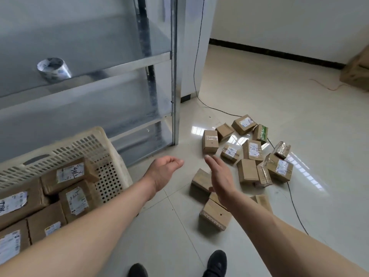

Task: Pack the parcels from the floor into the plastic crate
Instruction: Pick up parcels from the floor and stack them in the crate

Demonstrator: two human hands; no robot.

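Note:
A cream plastic crate stands at the lower left, holding several brown cardboard parcels with white labels. More parcels lie scattered on the tiled floor at the right, in a pile, and three lie nearer me. My left hand reaches out over the floor beside the crate, fingers loosely curled, holding nothing. My right hand is stretched flat with straight fingers above the near parcels, empty.
A metal shelving unit stands behind the crate with a roll of tape on one shelf. A black cable runs across the floor past the parcels. A large cardboard box sits at the far right. My shoes show at the bottom.

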